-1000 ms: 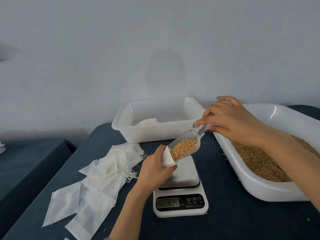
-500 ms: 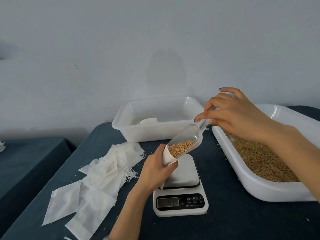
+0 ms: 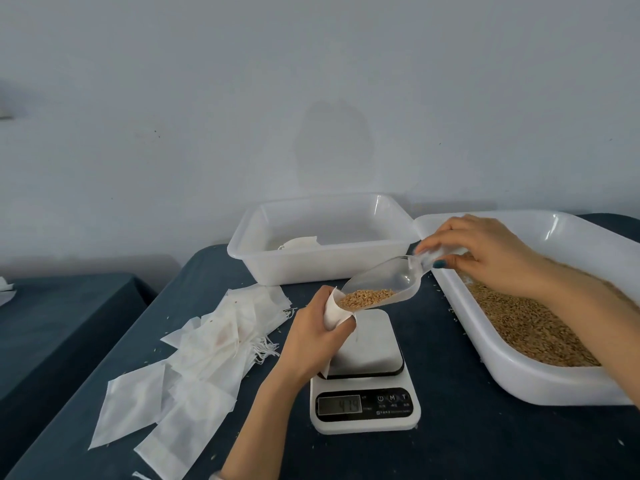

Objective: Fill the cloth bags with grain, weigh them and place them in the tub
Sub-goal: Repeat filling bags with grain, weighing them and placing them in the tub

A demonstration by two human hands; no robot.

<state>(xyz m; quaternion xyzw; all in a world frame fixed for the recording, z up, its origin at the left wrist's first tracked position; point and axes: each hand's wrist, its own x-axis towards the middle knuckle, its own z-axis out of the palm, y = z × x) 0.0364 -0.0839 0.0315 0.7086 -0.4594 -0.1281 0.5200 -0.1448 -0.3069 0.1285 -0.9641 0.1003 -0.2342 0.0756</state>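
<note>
- A small white bag is held upright over the left edge of a scale, with its mouth open at the top.
- The left hand grips the bag, fingers curled round it. The thumb is on the near side, the other fingers are behind, and the bag's mouth pokes up between them.
- The bag's bottom corner shows below the hand, at the scale's plate. I cannot tell if it touches.
- A clear scoop tilts down with its lip in the bag's mouth.
- Grain lies heaped at the scoop's lower end.
- The right hand pinches the scoop's handle between thumb and fingertips, above the corner of a white bin holding more grain.
- The scale's display is lit, but its digits are too blurred to read.
- Behind the scale stands a white tub with one filled bag in it.
- Empty bags lie scattered left of the scale on a dark blue table.
</note>
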